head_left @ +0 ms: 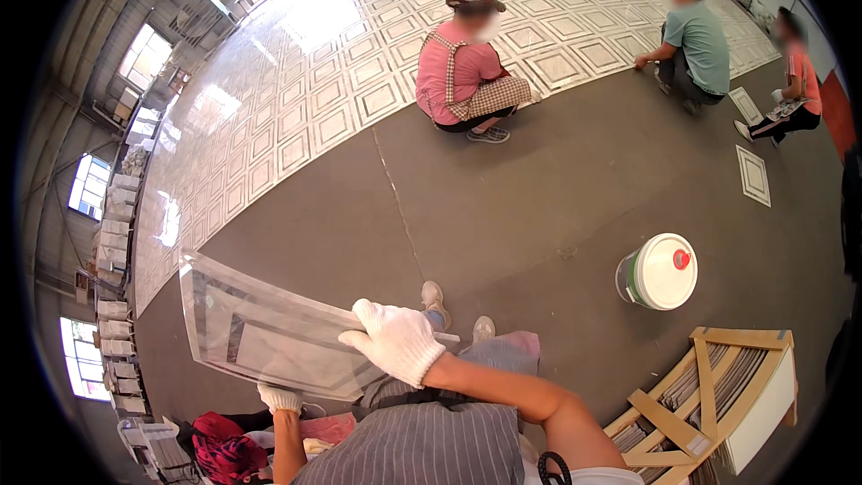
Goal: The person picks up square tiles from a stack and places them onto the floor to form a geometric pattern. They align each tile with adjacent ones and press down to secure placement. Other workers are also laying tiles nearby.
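Patterned panel [296,337] is held tilted above the grey floor [503,207], left of the white-lidded bucket [660,274]. The right hand [400,339], white-gloved, reaches away from the bucket from a bent elbow; its grip is closed on the panel's end nearest the bucket. The left hand [281,398], also gloved, meets the lower edge, farther from the bucket; its fingers are mostly hidden, so how closed that grip is cannot be told.
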Demonstrator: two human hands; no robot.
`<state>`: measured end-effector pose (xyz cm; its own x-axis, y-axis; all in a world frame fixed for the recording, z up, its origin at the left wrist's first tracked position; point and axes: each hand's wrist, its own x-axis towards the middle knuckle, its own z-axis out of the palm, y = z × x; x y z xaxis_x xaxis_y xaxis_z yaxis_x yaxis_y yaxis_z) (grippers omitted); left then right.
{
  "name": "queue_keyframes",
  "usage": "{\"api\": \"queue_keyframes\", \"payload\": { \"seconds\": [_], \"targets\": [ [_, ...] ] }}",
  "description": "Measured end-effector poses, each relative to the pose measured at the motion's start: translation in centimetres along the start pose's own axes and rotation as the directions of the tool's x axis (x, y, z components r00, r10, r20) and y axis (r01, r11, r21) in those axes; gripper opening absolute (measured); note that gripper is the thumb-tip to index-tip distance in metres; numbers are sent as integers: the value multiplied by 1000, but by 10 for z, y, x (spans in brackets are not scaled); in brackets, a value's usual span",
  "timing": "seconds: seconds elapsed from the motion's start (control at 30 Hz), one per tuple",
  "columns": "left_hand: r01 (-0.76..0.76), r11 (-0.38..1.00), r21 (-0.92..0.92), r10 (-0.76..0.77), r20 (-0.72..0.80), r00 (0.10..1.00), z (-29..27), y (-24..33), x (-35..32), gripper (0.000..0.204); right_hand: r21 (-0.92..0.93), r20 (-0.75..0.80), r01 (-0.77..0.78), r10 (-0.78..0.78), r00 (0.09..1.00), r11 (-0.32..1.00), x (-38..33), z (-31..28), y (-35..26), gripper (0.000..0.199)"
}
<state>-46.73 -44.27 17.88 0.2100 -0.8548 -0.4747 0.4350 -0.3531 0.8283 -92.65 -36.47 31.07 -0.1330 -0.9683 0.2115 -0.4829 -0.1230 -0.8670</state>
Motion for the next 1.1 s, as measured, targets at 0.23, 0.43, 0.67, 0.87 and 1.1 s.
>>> {"api": "queue_keyframes", "payload": {
  "seconds": [0.23,0.43,0.67,0.87,1.1],
  "targets": [
    [27,998,-51,-31,-68,997,25,-4,-7,39,-7,-11,-15,15,1000,1000,-1,4,6,40],
    [0,1000,5,0,-95,995,8,-1,7,42,1,-25,-4,4,1000,1000,3,6,5,39],
    [16,1000,-16,-17,-89,996,51,6,-5,44,21,5,-47,47,999,999,15,-1,5,40],
    [-129,991,28,132,-250,959,44,-3,37,39,-21,56,-153,154,986,988,36,-1,17,39],
    [-114,993,34,119,-293,949,95,-2,61,37,-14,49,-199,199,979,980,70,-14,22,37]
  ]
}}
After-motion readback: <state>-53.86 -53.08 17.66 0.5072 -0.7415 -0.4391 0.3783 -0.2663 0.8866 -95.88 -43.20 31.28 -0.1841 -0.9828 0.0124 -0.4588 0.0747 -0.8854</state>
